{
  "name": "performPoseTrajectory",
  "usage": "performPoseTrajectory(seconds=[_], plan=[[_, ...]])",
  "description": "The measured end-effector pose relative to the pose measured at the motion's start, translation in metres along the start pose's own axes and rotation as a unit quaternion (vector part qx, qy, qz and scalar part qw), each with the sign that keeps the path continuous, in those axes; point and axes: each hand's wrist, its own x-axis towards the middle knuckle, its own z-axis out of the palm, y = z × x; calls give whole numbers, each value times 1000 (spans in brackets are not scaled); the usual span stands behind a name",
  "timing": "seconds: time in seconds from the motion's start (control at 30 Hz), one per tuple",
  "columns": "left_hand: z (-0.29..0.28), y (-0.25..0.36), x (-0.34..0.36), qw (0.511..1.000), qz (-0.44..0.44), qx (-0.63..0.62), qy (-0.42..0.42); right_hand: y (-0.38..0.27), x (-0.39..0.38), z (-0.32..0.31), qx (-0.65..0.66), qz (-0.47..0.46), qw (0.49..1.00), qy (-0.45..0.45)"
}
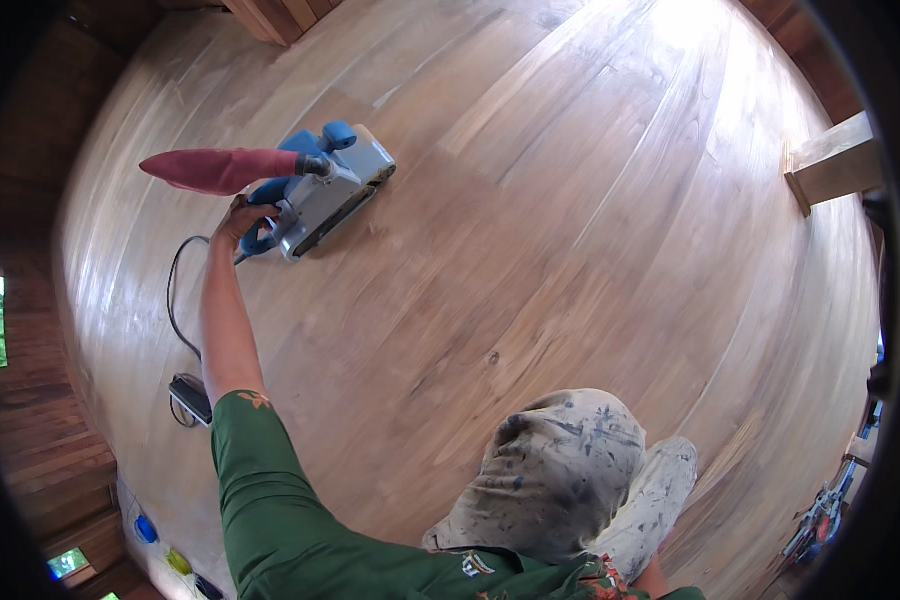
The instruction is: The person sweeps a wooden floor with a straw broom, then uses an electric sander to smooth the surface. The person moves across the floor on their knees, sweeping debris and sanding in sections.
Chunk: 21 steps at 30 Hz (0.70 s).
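Out at the end of my stretched left arm, my left hand (238, 220) is closed round the blue rear handle of a belt sander (342, 190). The sander has a blue and silver-grey body, a round blue front knob and a dark red cloth dust bag (220, 170) pointing left. It sits tilted on the plank floor (530, 260), its belt side partly showing. Only a sliver of my right forearm (653, 578) appears beside my knee at the lower edge; the right hand itself is out of sight.
A dark cord (173, 290) loops from the sander toward a black power strip (190, 398). A wooden post (832, 168) stands at the right. Tools (820, 522) lie at the far lower right. Blue (146, 529) and yellow-green items (178, 561) rest lower left, near the plank wall (45, 440).
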Motion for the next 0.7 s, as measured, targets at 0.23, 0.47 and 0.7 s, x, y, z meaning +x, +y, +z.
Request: performPoseTrajectory(seconds=[0.23,0.47,0.7], plan=[[21,21,4,999,-18,31,3,-6,-7,6,3,5,1000,-9],[166,151,82,994,83,-63,-27,3,-11,13,29,19,999,-12],[274,273,126,985,94,-140,-34,30,-22,17,41,46,998,-21]])
